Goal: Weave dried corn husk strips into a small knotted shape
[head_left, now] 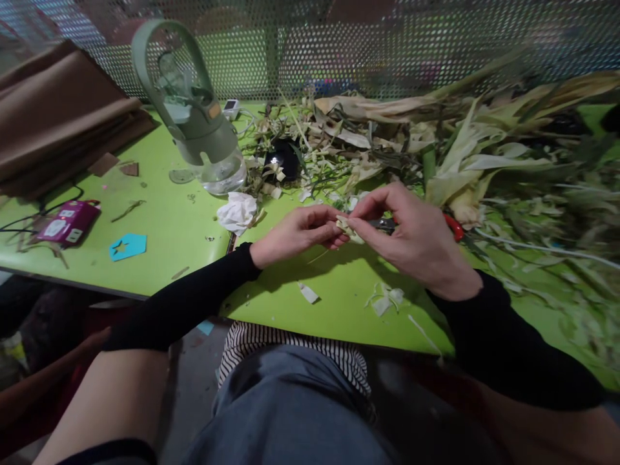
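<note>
Both of my hands meet above the green table (159,226), pinching a small pale folded strip of leaf (347,227) between them. My left hand (298,234) grips it from the left with closed fingers. From the right, my right hand (416,239) pinches it with thumb and forefinger. Both arms wear black sleeves. Behind my right hand lie scissors with red handles (453,226), partly hidden by the hand.
A heap of dry leaves and husks (460,148) covers the table's back and right. A green desk fan (188,103) stands at the back left, near crumpled white paper (237,212). A magenta packet (68,223), a blue tag (128,245) and brown card sheets (58,116) lie left. Leaf scraps (387,300) lie near the front edge.
</note>
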Demonstrator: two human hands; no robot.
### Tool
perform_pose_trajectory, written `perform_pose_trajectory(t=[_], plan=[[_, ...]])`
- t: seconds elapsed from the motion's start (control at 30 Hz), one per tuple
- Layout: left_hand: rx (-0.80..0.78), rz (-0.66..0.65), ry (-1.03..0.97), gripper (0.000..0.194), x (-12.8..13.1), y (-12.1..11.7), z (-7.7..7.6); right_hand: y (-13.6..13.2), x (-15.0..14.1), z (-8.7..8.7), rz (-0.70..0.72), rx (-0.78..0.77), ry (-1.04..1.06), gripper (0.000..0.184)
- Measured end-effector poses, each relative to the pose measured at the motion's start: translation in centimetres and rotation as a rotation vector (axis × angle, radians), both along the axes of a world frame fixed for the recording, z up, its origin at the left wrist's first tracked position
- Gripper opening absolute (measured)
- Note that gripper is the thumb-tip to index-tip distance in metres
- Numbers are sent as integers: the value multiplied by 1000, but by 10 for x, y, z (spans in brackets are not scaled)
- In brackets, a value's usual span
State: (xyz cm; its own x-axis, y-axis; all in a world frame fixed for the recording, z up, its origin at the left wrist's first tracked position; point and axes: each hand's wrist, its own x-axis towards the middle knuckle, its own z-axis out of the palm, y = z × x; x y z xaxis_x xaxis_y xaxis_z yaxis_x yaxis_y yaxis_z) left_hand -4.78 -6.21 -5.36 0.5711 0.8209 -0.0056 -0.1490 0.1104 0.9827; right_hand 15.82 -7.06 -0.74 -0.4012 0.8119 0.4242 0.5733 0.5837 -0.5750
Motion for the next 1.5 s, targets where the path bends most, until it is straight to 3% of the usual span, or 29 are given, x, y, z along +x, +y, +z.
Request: perform_pose_trajectory(t=[0.5,0.87,1.0,1.27,1.5], plan=[[135,10,62,14,2,-3,-1,5,3,-13,116,327,-287,13],[230,131,240,10,4,-8,4,8,5,-12,195,304,-293,4],[275,146,255,13,4,-8,4,3,1,-11,142,239,-297,13],[268,126,258,13,3,-6,2,7,1,-9,81,95,-158,6],[181,45,183,16,-4,2,1,4,-4,-11,-3,-144,49,14]])
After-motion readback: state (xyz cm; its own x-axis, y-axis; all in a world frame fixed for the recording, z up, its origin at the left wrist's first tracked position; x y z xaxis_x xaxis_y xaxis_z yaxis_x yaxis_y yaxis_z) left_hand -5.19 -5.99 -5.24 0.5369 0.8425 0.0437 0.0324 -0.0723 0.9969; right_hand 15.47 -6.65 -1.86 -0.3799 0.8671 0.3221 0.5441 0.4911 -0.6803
